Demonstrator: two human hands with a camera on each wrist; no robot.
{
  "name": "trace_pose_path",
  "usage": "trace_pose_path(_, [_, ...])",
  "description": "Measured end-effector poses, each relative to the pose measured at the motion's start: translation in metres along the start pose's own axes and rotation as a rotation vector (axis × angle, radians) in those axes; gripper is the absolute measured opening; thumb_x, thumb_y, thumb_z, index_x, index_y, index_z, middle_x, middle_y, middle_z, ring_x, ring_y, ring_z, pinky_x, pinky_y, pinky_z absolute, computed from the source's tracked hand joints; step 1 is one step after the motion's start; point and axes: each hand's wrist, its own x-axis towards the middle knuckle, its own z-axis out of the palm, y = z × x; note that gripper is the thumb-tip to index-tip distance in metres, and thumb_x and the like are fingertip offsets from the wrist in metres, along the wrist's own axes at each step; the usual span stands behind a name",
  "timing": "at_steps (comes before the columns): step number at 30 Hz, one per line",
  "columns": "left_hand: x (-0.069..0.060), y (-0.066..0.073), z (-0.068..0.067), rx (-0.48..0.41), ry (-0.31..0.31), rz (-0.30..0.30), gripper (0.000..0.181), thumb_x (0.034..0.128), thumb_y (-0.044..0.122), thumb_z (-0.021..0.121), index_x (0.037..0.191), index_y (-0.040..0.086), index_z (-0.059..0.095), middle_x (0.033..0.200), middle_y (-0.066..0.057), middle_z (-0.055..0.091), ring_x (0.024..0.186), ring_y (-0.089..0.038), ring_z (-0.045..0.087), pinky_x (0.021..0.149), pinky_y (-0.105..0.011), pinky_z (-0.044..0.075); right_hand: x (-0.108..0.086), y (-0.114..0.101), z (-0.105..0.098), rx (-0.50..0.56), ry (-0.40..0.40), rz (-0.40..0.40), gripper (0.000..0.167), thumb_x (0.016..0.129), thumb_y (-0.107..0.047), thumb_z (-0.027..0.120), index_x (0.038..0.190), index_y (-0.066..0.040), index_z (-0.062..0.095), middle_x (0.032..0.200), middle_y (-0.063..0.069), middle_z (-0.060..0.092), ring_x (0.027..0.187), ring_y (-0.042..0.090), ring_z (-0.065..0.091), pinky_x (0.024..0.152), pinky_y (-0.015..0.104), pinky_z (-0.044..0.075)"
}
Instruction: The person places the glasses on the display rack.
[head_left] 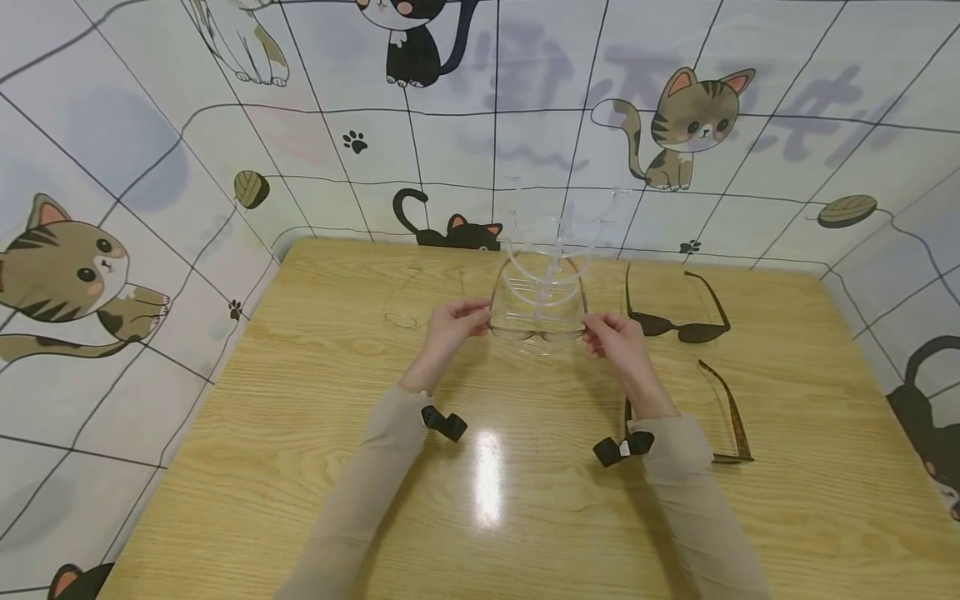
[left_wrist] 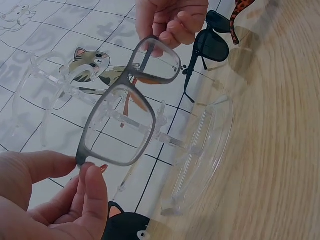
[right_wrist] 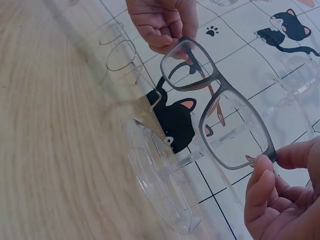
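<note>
Grey-framed glasses (head_left: 510,334) are held level between both hands, in front of a clear plastic display stand (head_left: 551,287). My left hand (head_left: 453,326) pinches one end of the frame between thumb and fingers. At the opposite end, my right hand (head_left: 617,337) pinches the frame the same way. Both wrist views show the glasses (left_wrist: 119,122) with clear lenses and temples pointing back toward the stand. The stand's clear base (right_wrist: 157,177) rests on the table below them. I cannot tell whether the glasses touch the stand.
Thin wire-rimmed glasses (head_left: 402,320) lie left of the stand. Black sunglasses (head_left: 697,332) lie to its right. Nearer, tortoiseshell-armed glasses (head_left: 737,421) are partly hidden by my right forearm. A cat-patterned backdrop (head_left: 525,142) rises behind the wooden table (head_left: 300,375).
</note>
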Motion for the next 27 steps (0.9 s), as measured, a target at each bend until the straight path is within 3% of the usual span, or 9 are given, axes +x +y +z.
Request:
trace_pose_path(3, [0.005, 0.0, 0.004, -0.029, 0.038, 0.006, 0.026, 0.0889, 0.004, 0.062, 0.114, -0.005, 0.063, 0.107, -0.022, 0.063, 0.069, -0.008, 0.06, 0.069, -0.022, 0.055, 0.012, 0.006, -0.002, 0.049, -0.004, -0.016, 0.024, 0.094, -0.025, 0.057, 0.097, -0.001, 0.062, 0.067, -0.004, 0.058, 0.057, 0.007, 0.054, 0.053, 0.02, 0.049])
trace_pose_path(13, [0.019, -0.001, 0.014, -0.089, 0.119, 0.026, 0.025, 0.087, 0.0, 0.064, 0.111, -0.007, 0.064, 0.104, -0.021, 0.064, 0.069, -0.008, 0.06, 0.068, -0.02, 0.055, 0.022, -0.004, 0.004, -0.009, 0.076, 0.041, 0.037, 0.096, -0.024, 0.053, 0.112, 0.009, 0.056, 0.066, -0.006, 0.057, 0.057, 0.005, 0.053, 0.054, 0.019, 0.049])
trace_pose_path(18, [0.025, -0.003, 0.018, -0.115, 0.147, 0.013, 0.026, 0.0866, -0.002, 0.063, 0.112, -0.007, 0.063, 0.109, -0.023, 0.063, 0.071, -0.008, 0.061, 0.071, -0.021, 0.055, 0.035, 0.005, 0.003, 0.072, 0.095, 0.034, 0.031, 0.094, -0.022, 0.057, 0.104, 0.007, 0.06, 0.064, -0.006, 0.058, 0.055, 0.005, 0.053, 0.05, 0.017, 0.047])
trace_pose_path(22, [0.03, -0.006, 0.02, -0.133, 0.161, 0.001, 0.027, 0.0864, -0.003, 0.063, 0.113, -0.007, 0.063, 0.109, -0.022, 0.063, 0.077, -0.011, 0.062, 0.073, -0.022, 0.055, 0.036, -0.001, 0.006, 0.052, 0.116, 0.058, 0.031, 0.095, -0.019, 0.054, 0.106, 0.01, 0.057, 0.063, -0.006, 0.057, 0.054, 0.005, 0.053, 0.05, 0.017, 0.048])
trace_pose_path(27, [0.036, -0.012, 0.024, -0.157, 0.188, -0.013, 0.027, 0.0862, -0.004, 0.063, 0.113, -0.007, 0.064, 0.109, -0.021, 0.064, 0.079, -0.012, 0.062, 0.073, -0.023, 0.055, 0.073, 0.045, -0.003, 0.049, 0.153, -0.003, 0.032, 0.091, -0.031, 0.061, 0.1, 0.0, 0.063, 0.065, -0.005, 0.06, 0.054, 0.005, 0.055, 0.048, 0.017, 0.048])
